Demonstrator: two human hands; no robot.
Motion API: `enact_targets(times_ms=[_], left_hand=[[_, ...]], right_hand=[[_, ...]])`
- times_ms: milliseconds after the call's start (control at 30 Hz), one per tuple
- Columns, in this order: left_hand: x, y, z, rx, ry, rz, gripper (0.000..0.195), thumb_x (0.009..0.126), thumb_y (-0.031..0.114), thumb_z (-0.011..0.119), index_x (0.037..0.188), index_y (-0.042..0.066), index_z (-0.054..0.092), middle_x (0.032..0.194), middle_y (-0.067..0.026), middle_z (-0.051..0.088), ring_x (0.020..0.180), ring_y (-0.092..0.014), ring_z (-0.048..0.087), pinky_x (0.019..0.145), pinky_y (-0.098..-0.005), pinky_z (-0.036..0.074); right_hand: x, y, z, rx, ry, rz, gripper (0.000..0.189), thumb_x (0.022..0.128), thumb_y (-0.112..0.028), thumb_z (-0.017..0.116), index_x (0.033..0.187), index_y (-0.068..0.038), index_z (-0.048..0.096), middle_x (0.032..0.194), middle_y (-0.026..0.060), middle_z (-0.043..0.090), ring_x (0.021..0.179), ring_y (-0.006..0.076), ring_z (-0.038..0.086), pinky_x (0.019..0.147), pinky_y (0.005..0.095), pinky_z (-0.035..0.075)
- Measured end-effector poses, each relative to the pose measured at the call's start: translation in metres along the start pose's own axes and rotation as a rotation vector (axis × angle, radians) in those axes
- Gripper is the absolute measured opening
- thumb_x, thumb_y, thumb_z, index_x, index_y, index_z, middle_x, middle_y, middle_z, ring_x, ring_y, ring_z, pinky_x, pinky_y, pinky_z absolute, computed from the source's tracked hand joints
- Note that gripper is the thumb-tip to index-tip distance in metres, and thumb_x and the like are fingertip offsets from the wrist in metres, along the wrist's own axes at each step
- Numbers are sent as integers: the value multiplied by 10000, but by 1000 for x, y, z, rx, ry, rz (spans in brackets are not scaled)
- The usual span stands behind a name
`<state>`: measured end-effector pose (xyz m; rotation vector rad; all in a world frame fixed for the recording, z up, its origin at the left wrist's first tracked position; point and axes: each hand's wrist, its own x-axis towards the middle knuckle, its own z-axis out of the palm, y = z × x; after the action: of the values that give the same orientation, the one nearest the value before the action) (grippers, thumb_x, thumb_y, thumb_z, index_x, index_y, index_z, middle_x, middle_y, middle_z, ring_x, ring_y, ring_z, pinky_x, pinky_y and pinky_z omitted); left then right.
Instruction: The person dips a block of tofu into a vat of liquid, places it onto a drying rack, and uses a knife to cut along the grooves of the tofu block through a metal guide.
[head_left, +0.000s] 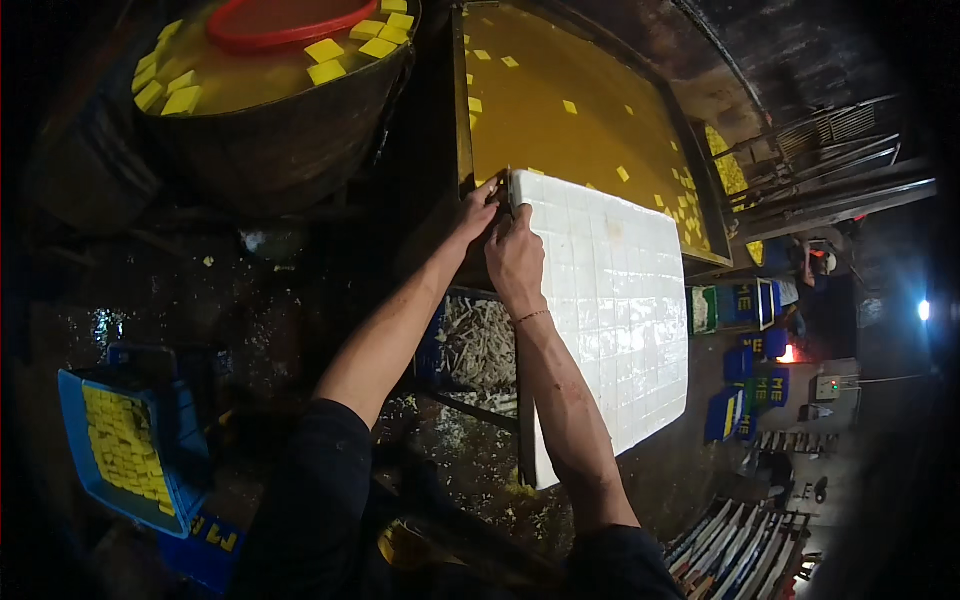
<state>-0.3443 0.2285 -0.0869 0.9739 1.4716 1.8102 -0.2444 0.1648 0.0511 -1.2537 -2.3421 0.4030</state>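
Note:
A large white slab (615, 300), scored in a grid and wet on top, lies before me beside a rectangular vat of yellow-brown liquid (555, 135) with yellow blocks in it. My right hand (517, 255) is closed at the slab's near left corner, fingers curled around something dark and narrow that I cannot make out. Just left of it, my left hand (476, 214) reaches to the same corner, its fingers bent at the slab's edge; its grip is partly hidden. The slab's left side rests on a dark edge.
A round vat (270, 150) with yellow blocks and a red basin (292, 37) stands upper left. Lower left is a blue crate (124, 450) of yellow blocks. A container of pale strips (476, 345) sits below the slab. Stacked crates (757, 390) and a person (806, 274) are farther right.

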Motion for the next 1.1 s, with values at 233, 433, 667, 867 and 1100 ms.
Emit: enact_targets(times_ms=[233, 433, 667, 867, 1100], left_hand=[[3, 19, -1, -76, -65, 76, 462, 882, 101, 584, 1342, 75, 557, 1318, -171, 596, 1183, -295, 597, 988, -360, 471], [-12, 59, -11, 100, 187, 136, 301, 874, 282, 683, 939, -11, 694, 952, -142, 623, 887, -314, 636, 770, -375, 514], [-105, 71, 10, -71, 138, 193, 279, 855, 236, 739, 818, -24, 645, 828, -103, 604, 695, -231, 635, 599, -339, 495], [-211, 98, 28, 8, 99, 90, 231, 857, 191, 696, 826, -29, 636, 824, -124, 597, 702, -255, 622, 613, -360, 483], [-349, 109, 62, 61, 127, 21, 232, 884, 222, 673, 875, -4, 622, 806, -140, 591, 734, -247, 612, 634, -347, 472]], right_hand=[[12, 3, 9, -171, 6, 37, 219, 936, -141, 518, 1056, 28, 446, 693, 312, 620, 674, 496, 623, 585, 565, 490], [-49, -1, -15, -188, -57, 1, 141, 945, -93, 511, 1003, 16, 442, 637, 296, 591, 612, 493, 598, 527, 555, 454], [-157, 8, -57, -111, -156, 135, 156, 897, -17, 550, 994, 11, 430, 689, 276, 575, 633, 469, 587, 524, 508, 448], [-253, 20, -87, -99, -117, 162, 154, 916, -61, 551, 1023, -1, 457, 698, 278, 565, 635, 493, 566, 528, 506, 418], [-381, 47, -127, -77, -134, 209, 265, 862, -34, 602, 1115, -8, 531, 895, 234, 615, 776, 435, 628, 622, 469, 506]])
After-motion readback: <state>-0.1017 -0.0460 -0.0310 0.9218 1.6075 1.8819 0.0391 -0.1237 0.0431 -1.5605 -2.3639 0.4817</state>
